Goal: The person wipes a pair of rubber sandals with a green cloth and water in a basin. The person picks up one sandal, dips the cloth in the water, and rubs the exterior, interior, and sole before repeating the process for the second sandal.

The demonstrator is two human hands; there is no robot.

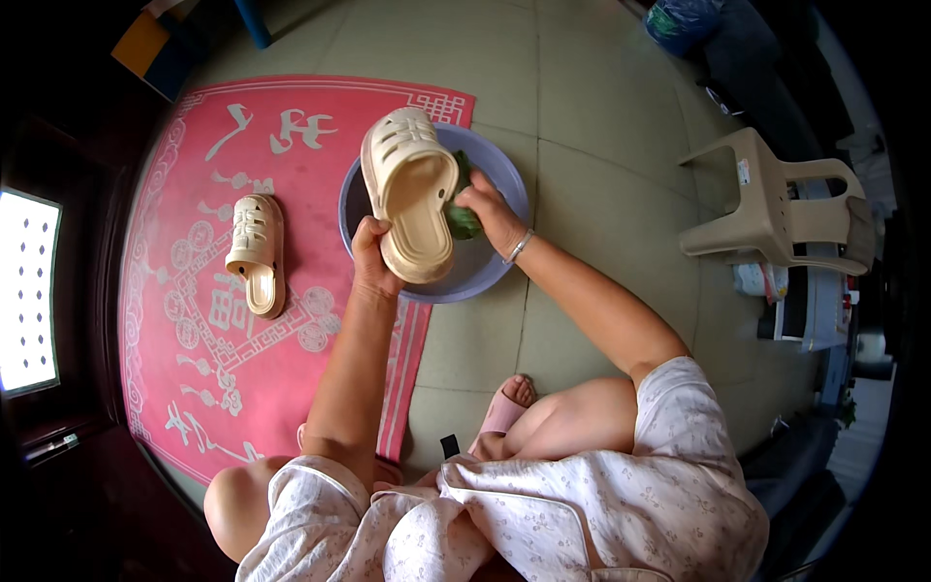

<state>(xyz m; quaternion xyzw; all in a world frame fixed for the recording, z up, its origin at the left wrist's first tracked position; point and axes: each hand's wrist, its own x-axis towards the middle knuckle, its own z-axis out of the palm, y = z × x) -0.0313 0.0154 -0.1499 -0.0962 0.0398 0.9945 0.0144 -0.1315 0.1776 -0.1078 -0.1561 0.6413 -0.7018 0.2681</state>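
Note:
A cream clog [418, 211] is held over a lavender basin [513, 174], its toe pointing away from me and its open foot bed facing up. My left hand [374, 262] grips it by the heel end, thumb on the near left edge. At the clog's right side, my right hand [492, 211] clutches a dark green cloth or scrubber [463, 218], partly hidden behind the fingers and the shoe. The matching clog [256, 254] lies upright on the red mat to the left. Most of the basin's inside is covered by the held clog and my hands.
The basin partly overlaps a red mat [291, 174] with pale patterns and characters on a tiled floor [604, 211]. A beige plastic chair [756, 204] stands to the right. A blue bin with a plastic liner [680, 25] is at upper right, and a dark door frame [87, 291] borders the left.

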